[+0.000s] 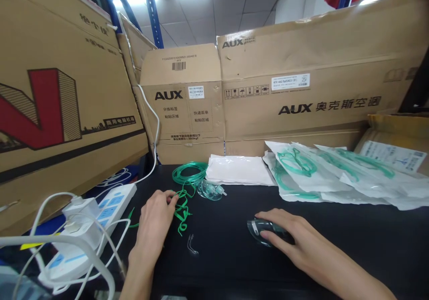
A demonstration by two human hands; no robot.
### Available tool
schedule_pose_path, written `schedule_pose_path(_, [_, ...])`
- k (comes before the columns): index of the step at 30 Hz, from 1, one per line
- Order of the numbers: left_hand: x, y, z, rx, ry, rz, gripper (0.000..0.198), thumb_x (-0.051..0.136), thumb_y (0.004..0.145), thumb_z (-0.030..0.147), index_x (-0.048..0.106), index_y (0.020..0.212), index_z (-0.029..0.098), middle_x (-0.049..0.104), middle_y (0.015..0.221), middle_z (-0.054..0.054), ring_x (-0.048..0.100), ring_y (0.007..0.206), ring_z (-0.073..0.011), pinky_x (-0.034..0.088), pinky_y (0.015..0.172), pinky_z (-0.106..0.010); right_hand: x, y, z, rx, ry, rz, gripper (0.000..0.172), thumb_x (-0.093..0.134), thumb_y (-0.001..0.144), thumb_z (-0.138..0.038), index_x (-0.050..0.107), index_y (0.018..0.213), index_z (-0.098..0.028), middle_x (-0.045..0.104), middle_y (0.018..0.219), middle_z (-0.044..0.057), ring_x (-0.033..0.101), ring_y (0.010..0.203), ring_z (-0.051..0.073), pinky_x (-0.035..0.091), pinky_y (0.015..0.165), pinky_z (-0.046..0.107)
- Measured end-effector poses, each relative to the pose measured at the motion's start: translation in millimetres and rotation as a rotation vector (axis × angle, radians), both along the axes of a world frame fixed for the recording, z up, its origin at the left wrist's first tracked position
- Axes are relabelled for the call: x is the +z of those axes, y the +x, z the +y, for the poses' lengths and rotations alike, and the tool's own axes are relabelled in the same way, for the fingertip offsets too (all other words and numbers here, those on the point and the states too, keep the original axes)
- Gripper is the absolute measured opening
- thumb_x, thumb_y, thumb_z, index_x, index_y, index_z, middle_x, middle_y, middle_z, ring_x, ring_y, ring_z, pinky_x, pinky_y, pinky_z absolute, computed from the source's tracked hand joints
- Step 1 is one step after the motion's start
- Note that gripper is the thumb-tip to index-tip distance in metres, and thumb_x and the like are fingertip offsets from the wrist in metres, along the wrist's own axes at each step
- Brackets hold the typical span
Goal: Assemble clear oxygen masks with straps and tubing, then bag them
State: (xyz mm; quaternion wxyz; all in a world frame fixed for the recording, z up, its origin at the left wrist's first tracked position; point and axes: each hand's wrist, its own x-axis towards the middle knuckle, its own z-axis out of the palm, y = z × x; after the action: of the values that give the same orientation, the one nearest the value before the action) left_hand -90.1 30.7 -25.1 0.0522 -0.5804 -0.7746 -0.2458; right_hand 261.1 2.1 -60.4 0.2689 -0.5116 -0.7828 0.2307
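Note:
My left hand [156, 215] is closed, with thumb and fingertips together on a thin green elastic strap [182, 213]. The strap curls loosely to the right of the fingers, and a green end pokes out left of the hand. In my right hand [284, 231] is a clear, dark-looking face mask [259, 232] with a pale strip on it, partly hidden by the fingers. Beyond my left hand lies coiled green tubing [190, 172], beside clear plastic parts [212, 190] with a whitish tip. A small transparent curved piece [192, 245] rests on the black table between the hands.
White pouches [301, 168] with green tubing inside lie at the back right. A flat white packet [239, 170] is at the back centre. On the left are a power strip [112, 206] and looping white cables [107, 277]. Cardboard boxes [187, 108] wall the table's back.

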Motion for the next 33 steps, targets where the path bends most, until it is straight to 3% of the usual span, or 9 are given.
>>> schedule_pose_path(6, [14.2, 5.5, -4.8, 0.051, 0.195, -0.031, 0.040, 0.044, 0.099, 0.044, 0.076, 0.109, 0.022, 0.069, 0.108, -0.010, 0.066, 0.096, -0.0319, 0.044, 0.077, -0.039, -0.4, 1.1, 0.9, -0.005, 0.038, 0.006, 0.046, 0.057, 0.095, -0.062, 0.063, 0.137, -0.044, 0.062, 0.144, 0.000, 0.048, 0.141, 0.035, 0.035, 0.120, 0.058])
schedule_pose_path(10, [28.2, 12.1, -11.2, 0.043, 0.412, -0.318, 0.039, 0.055, 0.095, 0.054, 0.078, 0.101, 0.022, 0.069, 0.084, -0.005, 0.064, 0.077, -0.0247, 0.044, 0.074, -0.035, -0.1, 1.0, 1.2, 0.010, 0.066, 0.037, 0.042, 0.060, 0.095, -0.058, 0.066, 0.134, -0.043, 0.065, 0.140, 0.000, 0.052, 0.138, 0.035, 0.038, 0.118, 0.055])
schedule_pose_path(12, [34.0, 20.4, -15.5, -0.064, 0.468, -0.559, 0.041, 0.058, 0.092, 0.058, 0.077, 0.103, 0.023, 0.069, 0.077, -0.002, 0.061, 0.068, -0.0207, 0.044, 0.065, -0.032, 0.5, 0.9, 0.6, 0.008, 0.065, 0.054, 0.042, 0.061, 0.095, -0.056, 0.066, 0.134, -0.042, 0.065, 0.140, 0.000, 0.051, 0.139, 0.035, 0.037, 0.119, 0.054])
schedule_pose_path(14, [38.7, 33.1, -20.4, -0.232, 0.507, -0.752, 0.042, 0.061, 0.092, 0.058, 0.075, 0.108, 0.022, 0.074, 0.086, -0.003, 0.063, 0.070, -0.0190, 0.047, 0.063, -0.029, 1.4, 0.5, -0.7, 0.004, 0.049, 0.057, 0.043, 0.061, 0.095, -0.056, 0.065, 0.135, -0.043, 0.065, 0.141, 0.000, 0.049, 0.141, 0.035, 0.034, 0.120, 0.055])
schedule_pose_path(18, [46.1, 63.8, -32.8, -0.533, 0.439, -0.951, 0.041, 0.056, 0.098, 0.053, 0.071, 0.119, 0.022, 0.073, 0.122, -0.008, 0.070, 0.101, -0.0235, 0.055, 0.085, -0.033, 3.0, -0.1, -2.9, 0.002, 0.025, 0.040, 0.044, 0.058, 0.095, -0.059, 0.063, 0.136, -0.043, 0.063, 0.143, -0.001, 0.046, 0.143, 0.034, 0.031, 0.122, 0.056])
schedule_pose_path(22, [52.6, 84.8, -50.1, -0.681, 0.347, -0.762, 0.030, 0.053, 0.102, 0.046, 0.074, 0.115, 0.030, 0.069, 0.132, -0.003, 0.060, 0.126, -0.0241, 0.045, 0.109, -0.038, 3.4, 5.1, 0.3, -0.010, 0.026, 0.032, 0.044, 0.059, 0.095, -0.060, 0.064, 0.135, -0.044, 0.063, 0.143, 0.000, 0.049, 0.141, 0.034, 0.034, 0.120, 0.055])
schedule_pose_path(26, [54.6, 97.3, -63.6, -0.852, 0.271, -0.453, 0.026, 0.052, 0.103, 0.038, 0.077, 0.105, 0.037, 0.056, 0.148, 0.003, 0.049, 0.138, -0.0251, 0.039, 0.115, -0.043, 3.7, 17.9, 8.7, -0.007, 0.066, 0.060, 0.044, 0.064, 0.092, -0.059, 0.067, 0.132, -0.040, 0.065, 0.139, 0.002, 0.056, 0.132, 0.033, 0.040, 0.115, 0.050])
schedule_pose_path(29, [49.2, 106.9, -63.3, -0.905, 0.155, -0.316, 0.027, 0.050, 0.103, 0.035, 0.077, 0.106, 0.038, 0.043, 0.158, 0.006, 0.041, 0.144, -0.0268, 0.036, 0.118, -0.048, 3.5, 27.2, 13.9, -0.037, 0.109, 0.069, 0.043, 0.064, 0.092, -0.057, 0.068, 0.131, -0.038, 0.067, 0.137, 0.003, 0.057, 0.130, 0.034, 0.041, 0.114, 0.051])
schedule_pose_path(33, [34.0, 121.2, -54.1, -0.973, 0.012, -0.213, 0.026, 0.051, 0.103, 0.030, 0.077, 0.107, 0.035, 0.047, 0.157, 0.006, 0.040, 0.146, -0.0252, 0.033, 0.121, -0.047, 4.0, 34.3, 14.8, -0.062, 0.115, -0.023, 0.047, 0.060, 0.095, -0.058, 0.064, 0.137, -0.038, 0.063, 0.143, 0.005, 0.053, 0.135, 0.035, 0.038, 0.116, 0.054])
